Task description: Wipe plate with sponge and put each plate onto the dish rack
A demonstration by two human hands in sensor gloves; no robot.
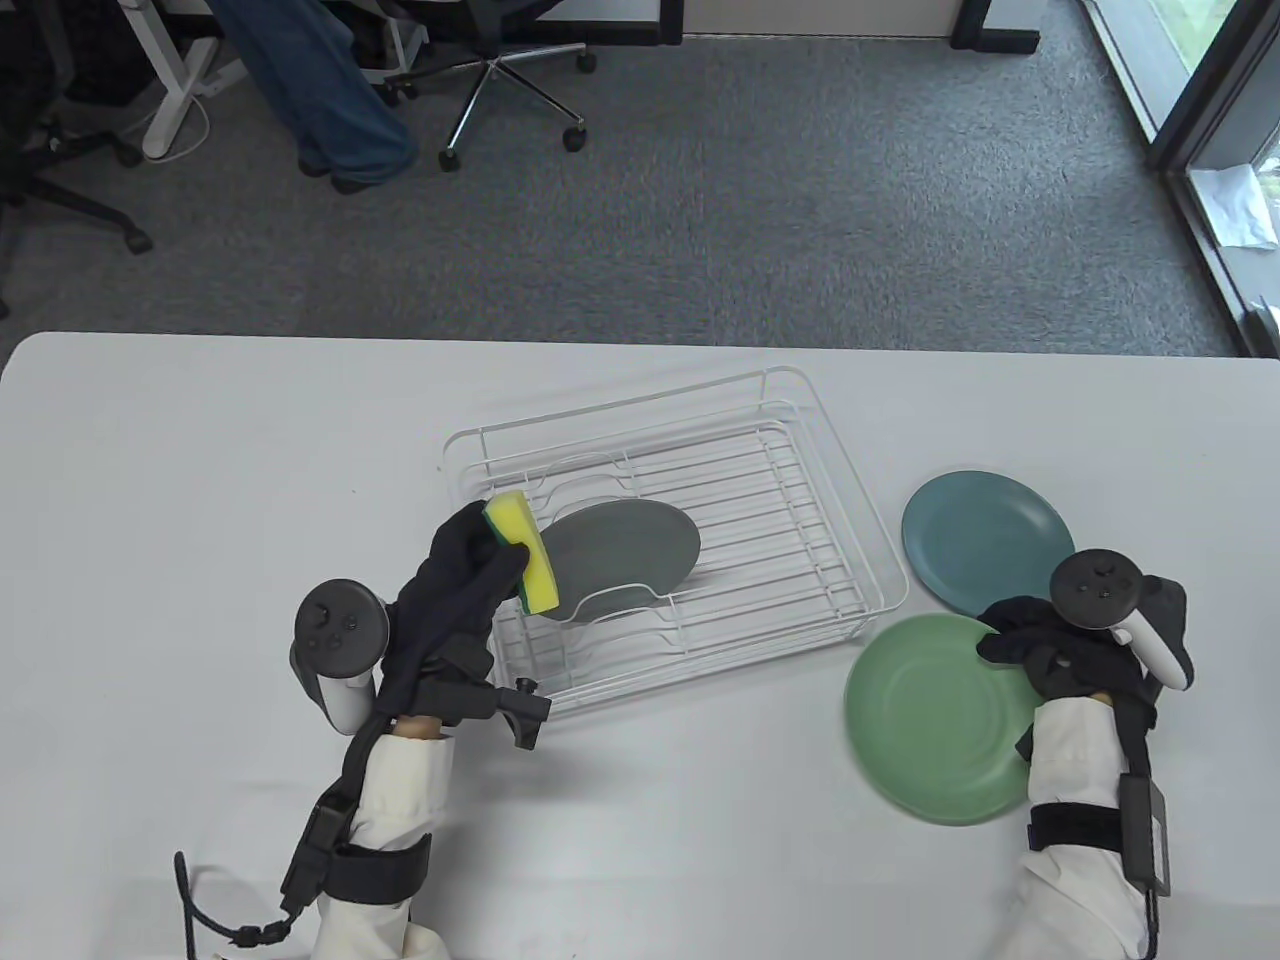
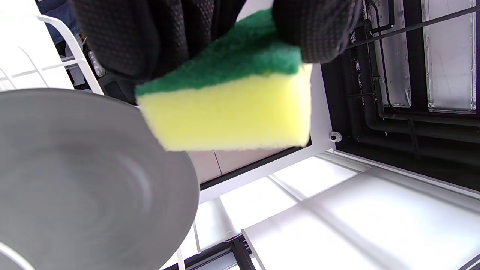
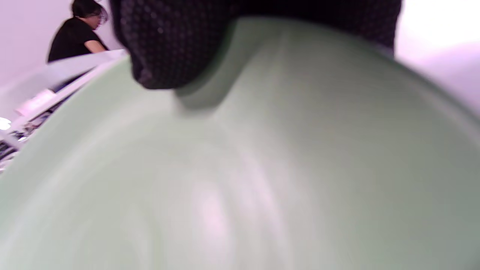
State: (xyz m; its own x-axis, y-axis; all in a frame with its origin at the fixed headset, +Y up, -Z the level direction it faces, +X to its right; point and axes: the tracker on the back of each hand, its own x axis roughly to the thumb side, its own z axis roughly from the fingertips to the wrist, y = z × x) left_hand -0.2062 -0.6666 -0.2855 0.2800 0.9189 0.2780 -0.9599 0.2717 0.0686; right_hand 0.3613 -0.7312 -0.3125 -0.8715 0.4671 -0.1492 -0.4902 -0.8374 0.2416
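Note:
My left hand (image 1: pixel 470 575) grips a yellow sponge with a green scrub side (image 1: pixel 525 550) at the near-left corner of the white wire dish rack (image 1: pixel 850 520). A grey plate (image 1: pixel 625 550) leans in the rack just right of the sponge; the left wrist view shows the sponge (image 2: pixel 228 108) close beside this plate (image 2: pixel 86 180). My right hand (image 1: pixel 1040 645) holds the light green plate (image 1: pixel 925 720) by its right rim, tilted above the table. In the right wrist view a gloved finger (image 3: pixel 172 41) lies over the green plate (image 3: pixel 262 180). A teal plate (image 1: pixel 975 535) lies flat behind it.
The rack stands in the middle of the white table (image 1: pixel 200 480). Beyond the far edge there is grey carpet with an office chair (image 1: pixel 510 80) and a person's legs (image 1: pixel 320 100).

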